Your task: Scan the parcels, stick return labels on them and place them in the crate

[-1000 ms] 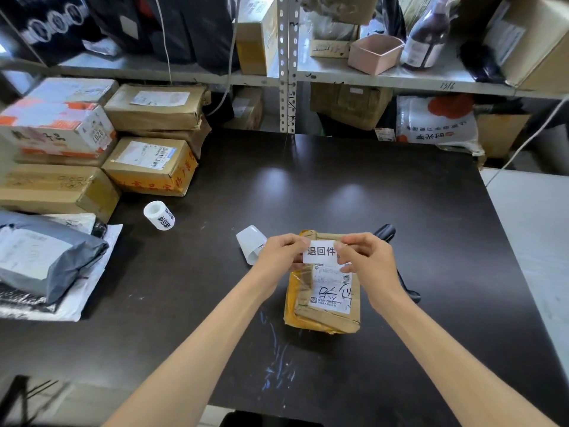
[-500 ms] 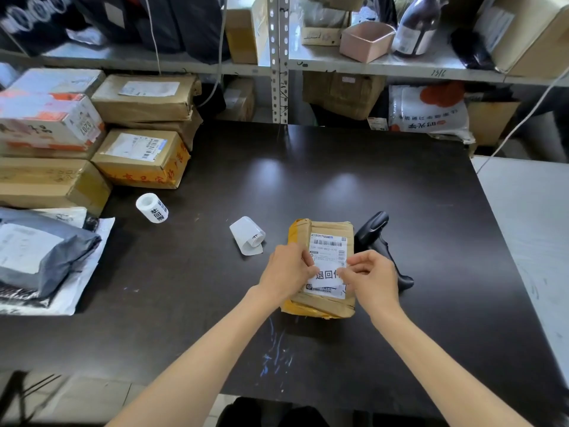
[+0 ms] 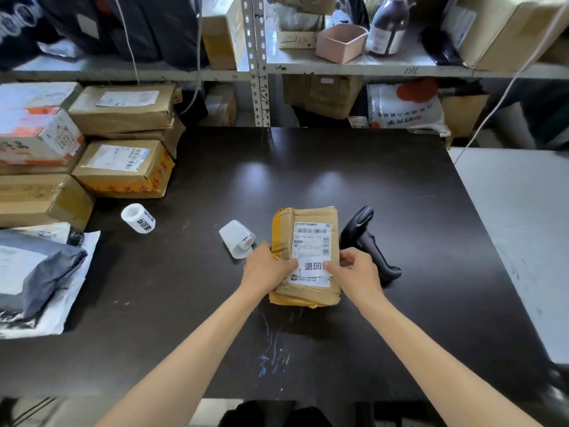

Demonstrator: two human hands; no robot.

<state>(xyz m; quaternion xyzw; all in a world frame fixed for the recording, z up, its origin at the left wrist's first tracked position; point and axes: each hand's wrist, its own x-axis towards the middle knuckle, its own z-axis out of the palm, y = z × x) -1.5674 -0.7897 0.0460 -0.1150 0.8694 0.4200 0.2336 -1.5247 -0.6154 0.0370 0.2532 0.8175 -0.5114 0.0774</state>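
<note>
My left hand [image 3: 267, 268] and right hand [image 3: 358, 274] grip the parcel [image 3: 311, 214] by its sides, thumbs pressing the label [image 3: 312, 267]; scanner [image 3: 368, 241] just beside its right edge.

I'm gripping the parcel [image 3: 314, 215] with my left hand [image 3: 266, 268] and right hand [image 3: 357, 272] at its sides, thumbs pressing the white return label [image 3: 312, 267] onto its shipping sticker. It's lying flat on the dark table [image 3: 308, 167]. The black scanner [image 3: 366, 241] is lying just right of it, a curled backing strip [image 3: 237, 238] just left, and the label roll [image 3: 138, 217] farther left.
</note>
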